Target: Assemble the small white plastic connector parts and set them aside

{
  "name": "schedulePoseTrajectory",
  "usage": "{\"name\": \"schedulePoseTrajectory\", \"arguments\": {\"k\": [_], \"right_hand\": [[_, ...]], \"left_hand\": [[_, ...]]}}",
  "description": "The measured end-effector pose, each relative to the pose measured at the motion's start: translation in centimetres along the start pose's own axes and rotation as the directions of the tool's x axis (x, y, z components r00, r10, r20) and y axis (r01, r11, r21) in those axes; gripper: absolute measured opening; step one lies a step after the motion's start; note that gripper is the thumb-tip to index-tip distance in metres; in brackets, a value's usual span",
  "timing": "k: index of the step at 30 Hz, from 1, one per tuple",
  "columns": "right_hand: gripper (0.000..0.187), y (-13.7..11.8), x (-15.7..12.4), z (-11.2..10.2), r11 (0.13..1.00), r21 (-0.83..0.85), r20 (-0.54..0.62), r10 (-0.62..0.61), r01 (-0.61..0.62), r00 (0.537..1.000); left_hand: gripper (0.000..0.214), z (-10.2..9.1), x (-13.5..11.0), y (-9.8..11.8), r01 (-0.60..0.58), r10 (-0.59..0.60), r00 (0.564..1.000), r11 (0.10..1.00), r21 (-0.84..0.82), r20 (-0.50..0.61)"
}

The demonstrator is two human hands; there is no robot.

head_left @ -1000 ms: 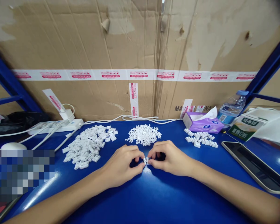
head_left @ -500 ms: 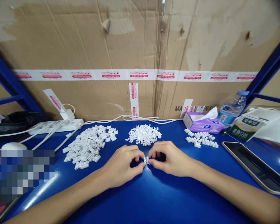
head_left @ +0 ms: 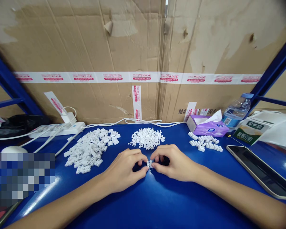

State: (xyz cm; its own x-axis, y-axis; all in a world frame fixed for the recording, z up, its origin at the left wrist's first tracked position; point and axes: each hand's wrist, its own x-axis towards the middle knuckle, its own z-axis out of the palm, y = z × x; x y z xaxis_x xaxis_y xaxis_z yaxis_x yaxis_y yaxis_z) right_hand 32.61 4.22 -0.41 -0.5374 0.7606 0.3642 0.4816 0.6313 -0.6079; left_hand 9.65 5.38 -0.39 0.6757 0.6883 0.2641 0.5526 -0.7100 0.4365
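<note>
White plastic parts lie in three heaps on a blue table, and one small part is held up off the surface between the person's two hands, just in front of the middle heap. The left hand and right hand come in from the lower corners with their knuckles raised, and both curl inward. The thumb and forefinger tips of each hand appear to pinch the part from its own side, so the hands meet only at that piece; the other fingers are bent and close together, partly hidden behind the knuckles. Exactly how the part sits between the fingertips is too small to tell. The middle heap holds the finest pieces, a heap of larger blocks lies to the left, and a smaller scatter of blocks lies to the right, just in front of a purple tissue box. Past the tissue box stand a water bottle and a soy milk carton, with a phone lying flat at the table's right edge. On the left, a white power strip with cables lies along the back, near a white mouse. Taped cardboard fills the view behind, framed by blue shelf uprights.
</note>
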Motion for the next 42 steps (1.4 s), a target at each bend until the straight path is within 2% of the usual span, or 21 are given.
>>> {"name": "schedulePoseTrajectory", "arguments": {"k": [6,12,17,21,25,28,31,35,42], "right_hand": [[0.006,-0.1,0.1,-0.2,0.999,-0.002,0.022,-0.051,0.052,0.998],[0.007,-0.1,0.1,0.0,0.998,-0.03,0.048,-0.047,0.048,0.998],[0.012,0.0,0.0,0.3,0.995,-0.066,0.019,-0.079,0.08,0.997],[0.017,0.2,0.0,0.3,0.997,-0.057,-0.003,-0.047,0.047,0.999],[0.021,0.7,-0.1,-0.2,0.998,-0.056,-0.008,-0.023,0.023,1.0],[0.023,1.1,-0.1,-0.7,0.999,-0.052,-0.006,-0.011,0.011,1.0],[0.027,1.4,-0.2,-1.0,0.999,-0.042,0.0,0.003,-0.003,1.0],[0.026,1.5,-0.1,-1.0,0.999,-0.038,-0.002,-0.005,0.005,1.0],[0.027,1.6,0.0,-1.0,1.0,-0.028,-0.011,-0.004,0.003,1.0]], "left_hand": [[0.008,0.0,0.0,0.0,0.001,-0.001,1.0,1.0,0.002,-0.004],[0.008,0.0,0.1,0.1,0.003,-0.003,1.0,1.0,0.008,-0.003],[0.011,0.1,0.1,0.0,-0.004,0.003,1.0,1.0,-0.01,-0.019],[0.014,0.0,0.0,-0.1,-0.001,0.0,1.0,1.0,-0.022,-0.02],[0.02,-0.9,0.4,-1.2,0.009,-0.007,0.994,1.0,0.02,-0.112],[0.02,-1.9,1.0,-2.7,0.06,-0.037,0.977,0.993,0.102,-0.208],[0.021,-2.5,1.4,-4.1,0.119,-0.074,0.964,0.979,0.163,-0.257],[0.022,-2.3,1.5,-5.0,0.163,-0.119,0.966,0.97,0.183,-0.231],[0.021,-2.2,1.5,-4.7,0.154,-0.123,0.977,0.972,0.176,-0.174]]}}
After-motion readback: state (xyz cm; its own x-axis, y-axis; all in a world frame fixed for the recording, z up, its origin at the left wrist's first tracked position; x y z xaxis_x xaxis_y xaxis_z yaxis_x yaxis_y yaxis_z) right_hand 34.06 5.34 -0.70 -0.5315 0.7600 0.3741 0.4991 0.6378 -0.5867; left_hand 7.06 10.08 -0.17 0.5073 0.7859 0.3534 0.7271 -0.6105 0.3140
